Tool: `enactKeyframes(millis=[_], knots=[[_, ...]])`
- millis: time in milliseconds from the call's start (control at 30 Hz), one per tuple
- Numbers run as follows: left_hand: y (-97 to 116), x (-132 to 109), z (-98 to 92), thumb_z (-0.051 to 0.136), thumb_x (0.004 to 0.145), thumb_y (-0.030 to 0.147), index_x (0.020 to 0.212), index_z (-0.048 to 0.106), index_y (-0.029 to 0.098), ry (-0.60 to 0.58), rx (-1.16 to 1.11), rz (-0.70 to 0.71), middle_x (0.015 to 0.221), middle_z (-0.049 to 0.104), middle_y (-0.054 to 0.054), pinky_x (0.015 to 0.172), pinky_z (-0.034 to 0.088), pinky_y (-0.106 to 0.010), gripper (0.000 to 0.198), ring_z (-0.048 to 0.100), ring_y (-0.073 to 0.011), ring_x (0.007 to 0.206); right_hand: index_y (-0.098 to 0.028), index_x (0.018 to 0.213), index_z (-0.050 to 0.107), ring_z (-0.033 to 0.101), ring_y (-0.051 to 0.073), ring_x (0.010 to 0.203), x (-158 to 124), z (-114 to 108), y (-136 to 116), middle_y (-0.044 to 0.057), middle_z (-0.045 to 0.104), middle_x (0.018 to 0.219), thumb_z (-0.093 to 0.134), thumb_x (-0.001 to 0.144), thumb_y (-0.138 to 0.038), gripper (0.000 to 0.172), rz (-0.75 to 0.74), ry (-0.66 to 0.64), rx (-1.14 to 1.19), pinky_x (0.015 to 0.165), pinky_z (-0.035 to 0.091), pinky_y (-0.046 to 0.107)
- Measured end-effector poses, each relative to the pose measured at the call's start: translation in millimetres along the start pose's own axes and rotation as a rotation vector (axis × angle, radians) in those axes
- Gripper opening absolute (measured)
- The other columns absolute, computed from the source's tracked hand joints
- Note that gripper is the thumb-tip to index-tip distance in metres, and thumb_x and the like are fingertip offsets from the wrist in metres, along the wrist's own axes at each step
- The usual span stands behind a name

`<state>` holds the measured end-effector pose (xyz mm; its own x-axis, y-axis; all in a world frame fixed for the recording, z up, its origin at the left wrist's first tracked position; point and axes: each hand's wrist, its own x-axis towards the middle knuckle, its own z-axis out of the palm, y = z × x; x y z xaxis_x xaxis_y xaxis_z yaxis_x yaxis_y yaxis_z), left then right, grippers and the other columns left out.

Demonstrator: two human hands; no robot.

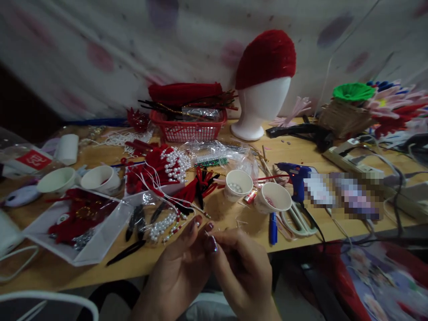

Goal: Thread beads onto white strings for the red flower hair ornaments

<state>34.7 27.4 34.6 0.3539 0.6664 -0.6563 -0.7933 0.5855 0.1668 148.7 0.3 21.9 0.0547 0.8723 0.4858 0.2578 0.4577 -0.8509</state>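
My left hand [180, 265] and my right hand [239, 267] meet at the front edge of the table, fingertips together. A tiny pale bit shows between the fingertips, too small to name. The right thumb and forefinger pinch closed; the left fingers are curled in, partly hidden behind the right hand. Just beyond them lie strings of white pearl beads [163, 226] and thin white cords [159, 191] with beads on their ends. A paper cup with white beads [239, 185] and another cup with pinkish bits [273, 198] stand ahead on the right.
A white tray [103, 240] holds red pieces. Behind are a red basket [190, 130] and a foam head [264, 104] in a red cap. At right lie a blue glue gun [297, 178], scissors [301, 225], a blue marker [273, 229] and a power strip [351, 158] with cables.
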Motion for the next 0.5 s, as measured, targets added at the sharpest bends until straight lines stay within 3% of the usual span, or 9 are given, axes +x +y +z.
enactKeyframes(millis=[133,500], knots=[[-0.7,0.6,-1.8,0.101,0.037,0.020,0.068,0.079,0.022,-0.067,-0.014,0.003,0.073,0.078,0.002,0.070,0.058,-0.019,0.038,0.070,-0.0106,0.070,-0.020,0.087,0.066,0.063,0.011,0.052,4.8,-0.2,-3.6,0.001,0.070,0.067,0.058,0.088,-0.011,0.012,-0.041,-0.027,-0.071,0.051,0.047,0.019],[1.8,1.6,-9.9,0.092,0.063,0.009,0.077,0.080,0.017,-0.309,-0.018,-0.016,0.081,0.081,0.000,0.079,0.058,-0.016,0.021,0.075,-0.0094,0.078,-0.018,0.091,0.066,0.063,0.010,0.051,7.1,-1.3,1.3,-0.002,0.069,0.066,0.058,0.090,-0.011,0.011,-0.074,-0.037,-0.105,0.050,0.047,0.017]])
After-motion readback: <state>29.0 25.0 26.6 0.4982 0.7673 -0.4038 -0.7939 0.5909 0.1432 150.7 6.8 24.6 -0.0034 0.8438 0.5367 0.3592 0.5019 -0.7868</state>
